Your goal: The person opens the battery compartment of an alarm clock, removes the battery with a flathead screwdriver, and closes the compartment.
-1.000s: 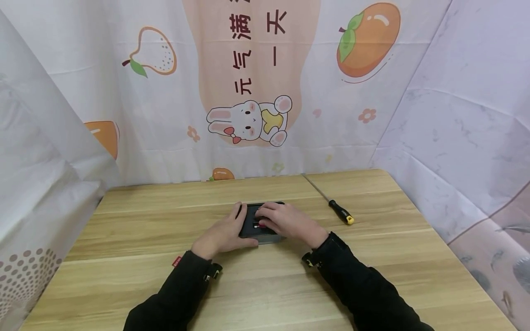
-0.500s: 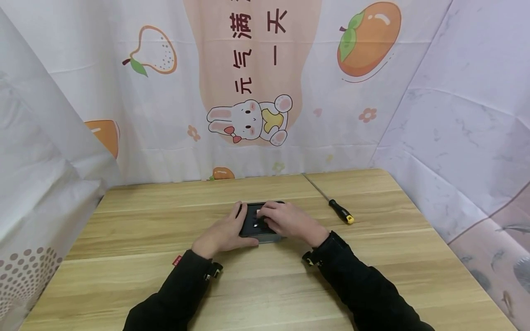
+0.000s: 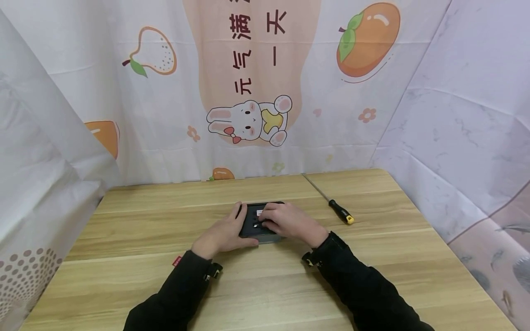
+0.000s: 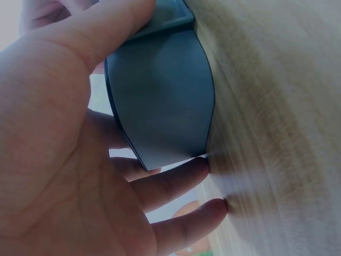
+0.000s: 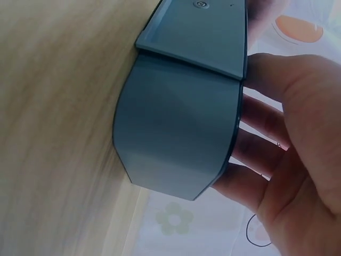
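A dark grey box-shaped device (image 3: 249,224) lies on the wooden table, its black face up. My left hand (image 3: 221,235) grips its left end, thumb along the near side and fingers round the far side; the left wrist view shows the smooth curved end of the device (image 4: 160,96) between them. My right hand (image 3: 293,223) reaches over from the right, bent fingers on the upturned face near a white label (image 3: 259,213). A small shiny piece (image 3: 256,225) shows beside those fingertips. What they touch is partly hidden, also in the right wrist view, where the device's other end (image 5: 176,122) appears.
A screwdriver (image 3: 341,212) with a black and yellow handle lies behind and right of the device, its shaft pointing to the back edge. Printed curtains (image 3: 165,115) hang behind the table (image 3: 265,285) and along both sides.
My right fingers have shifted slightly on the device's face. A reddish piece seen under them a second ago no longer shows, and the white label is now more exposed. My left hand stays put.
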`<state>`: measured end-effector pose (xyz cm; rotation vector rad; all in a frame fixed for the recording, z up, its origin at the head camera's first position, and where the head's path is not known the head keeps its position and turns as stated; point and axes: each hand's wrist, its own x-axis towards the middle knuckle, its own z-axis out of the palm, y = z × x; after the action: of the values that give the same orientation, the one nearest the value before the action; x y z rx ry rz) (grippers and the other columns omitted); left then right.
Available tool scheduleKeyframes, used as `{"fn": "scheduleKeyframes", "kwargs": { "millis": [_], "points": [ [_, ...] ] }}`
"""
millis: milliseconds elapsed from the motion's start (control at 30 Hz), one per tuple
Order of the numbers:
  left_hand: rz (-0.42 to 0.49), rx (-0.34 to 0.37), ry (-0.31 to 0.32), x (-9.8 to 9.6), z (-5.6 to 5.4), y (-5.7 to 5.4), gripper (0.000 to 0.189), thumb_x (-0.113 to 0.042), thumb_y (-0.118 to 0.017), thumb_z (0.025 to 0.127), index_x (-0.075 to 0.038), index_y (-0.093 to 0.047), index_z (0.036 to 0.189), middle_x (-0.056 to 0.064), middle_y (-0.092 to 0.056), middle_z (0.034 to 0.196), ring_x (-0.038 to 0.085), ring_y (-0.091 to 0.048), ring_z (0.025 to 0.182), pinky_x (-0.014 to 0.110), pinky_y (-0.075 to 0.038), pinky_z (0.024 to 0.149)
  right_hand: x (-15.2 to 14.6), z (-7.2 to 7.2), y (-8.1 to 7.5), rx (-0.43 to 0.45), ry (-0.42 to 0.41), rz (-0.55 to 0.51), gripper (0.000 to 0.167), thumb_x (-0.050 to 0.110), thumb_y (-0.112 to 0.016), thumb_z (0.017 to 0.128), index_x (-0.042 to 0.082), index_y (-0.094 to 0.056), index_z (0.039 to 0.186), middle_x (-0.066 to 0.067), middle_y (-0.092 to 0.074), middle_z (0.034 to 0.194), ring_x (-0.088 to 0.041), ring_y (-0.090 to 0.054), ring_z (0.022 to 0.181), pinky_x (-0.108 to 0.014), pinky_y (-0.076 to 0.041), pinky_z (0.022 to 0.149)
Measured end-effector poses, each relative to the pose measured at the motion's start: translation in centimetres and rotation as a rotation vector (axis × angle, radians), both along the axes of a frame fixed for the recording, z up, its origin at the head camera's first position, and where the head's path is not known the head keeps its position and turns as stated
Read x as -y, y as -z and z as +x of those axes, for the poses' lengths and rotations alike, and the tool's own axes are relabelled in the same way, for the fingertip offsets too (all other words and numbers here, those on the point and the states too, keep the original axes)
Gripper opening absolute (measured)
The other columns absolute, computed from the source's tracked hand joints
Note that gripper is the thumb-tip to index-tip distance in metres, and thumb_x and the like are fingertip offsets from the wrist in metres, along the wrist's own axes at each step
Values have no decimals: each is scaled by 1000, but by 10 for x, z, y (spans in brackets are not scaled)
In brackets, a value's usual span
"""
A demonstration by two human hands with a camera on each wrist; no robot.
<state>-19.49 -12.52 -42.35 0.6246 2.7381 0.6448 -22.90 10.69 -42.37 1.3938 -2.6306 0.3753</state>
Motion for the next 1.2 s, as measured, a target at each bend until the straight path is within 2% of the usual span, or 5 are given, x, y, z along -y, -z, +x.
{"fn": "scheduleKeyframes", "kwargs": {
  "millis": [300,500,633,967,1200],
  "points": [
    [1,9,-3,0,0,0,111,-57,-73,88,-2,-11,162,23,-4,167,42,-36,143,49,-39,109,-1,-1,0,34,6,-12,15,16,-65,101,12,-72,113,-5,-69,112,-16,-68,99,-33,-55,83],
    [7,6,-6,-1,0,1,112,-57,-74,88,-1,-12,162,23,-6,167,42,-39,141,49,-40,108,-6,-3,-6,115,-8,-56,14,13,-67,99,11,-71,112,-2,-71,109,-13,-68,97,-31,-55,83],
    [11,4,-12,-1,0,1,113,-58,-74,87,-2,-11,162,23,-7,167,41,-40,140,49,-41,107,-12,-6,-10,108,2,-78,13,12,-69,97,11,-71,110,-1,-71,106,-12,-67,95,-31,-54,82],
    [16,8,-16,-2,0,1,113,-57,-75,86,-1,-13,162,23,-7,167,42,-38,141,49,-39,109,-37,-14,-23,72,133,-136,11,14,-72,96,12,-71,106,1,-71,102,-14,-68,93,-35,-55,81],
    [17,10,-18,-1,0,1,113,-57,-76,86,-2,-12,162,22,-6,167,41,-37,142,49,-39,109,-60,-25,-23,46,217,-154,7,11,-72,95,13,-70,102,1,-71,99,-17,-69,91,-37,-56,79]
  ]
}}
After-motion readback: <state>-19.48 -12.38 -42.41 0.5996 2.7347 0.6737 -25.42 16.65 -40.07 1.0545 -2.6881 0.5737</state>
